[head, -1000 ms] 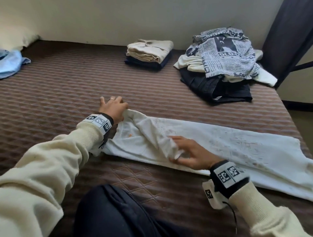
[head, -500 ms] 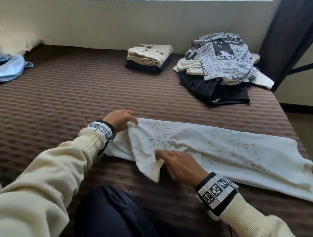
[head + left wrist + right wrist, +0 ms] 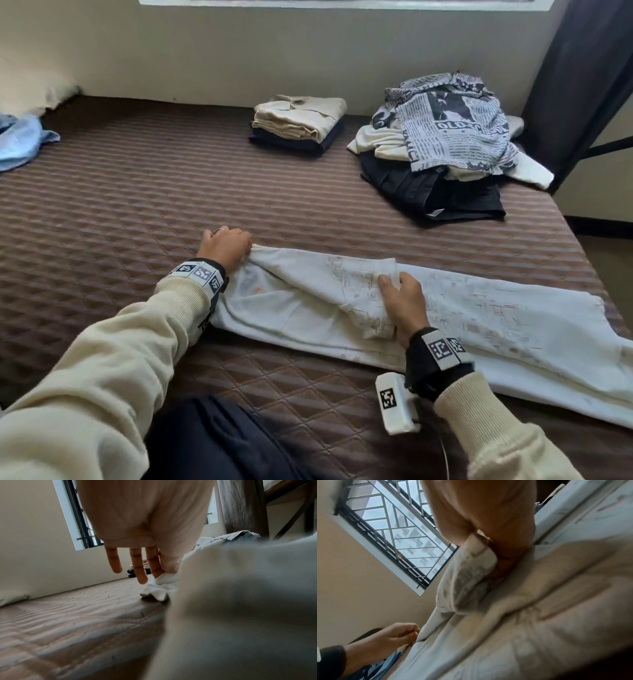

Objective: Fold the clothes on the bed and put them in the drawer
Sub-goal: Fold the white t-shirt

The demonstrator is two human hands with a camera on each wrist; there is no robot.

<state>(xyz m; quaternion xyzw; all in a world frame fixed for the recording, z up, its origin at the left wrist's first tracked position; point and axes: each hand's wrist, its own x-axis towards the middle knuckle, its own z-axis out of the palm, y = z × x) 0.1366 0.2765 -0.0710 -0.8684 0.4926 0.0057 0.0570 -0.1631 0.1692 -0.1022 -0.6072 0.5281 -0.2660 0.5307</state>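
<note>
A white printed garment [image 3: 479, 318] lies stretched left to right across the near part of the brown quilted bed [image 3: 137, 205]. My left hand [image 3: 226, 245] pinches its far left corner [image 3: 159, 586] between thumb and a finger, the other fingers [image 3: 115, 562] hanging straight. My right hand [image 3: 400, 301] grips a folded-over flap [image 3: 471, 572] near the garment's middle and holds it down on the fabric. A neat folded stack [image 3: 298, 125], beige on dark blue, sits at the back. An unfolded pile [image 3: 445, 144] with a newspaper-print shirt on top lies at the back right.
A light blue garment [image 3: 20, 144] and a pillow [image 3: 37, 92] lie at the far left by the wall. A dark curtain [image 3: 582, 85] hangs at the right, past the bed's edge. My dark-trousered knee [image 3: 222, 442] is at the bed's near edge.
The right hand has carried the flap from the near edge up and over onto the garment's middle. The left hand kept its hold on the far left corner.
</note>
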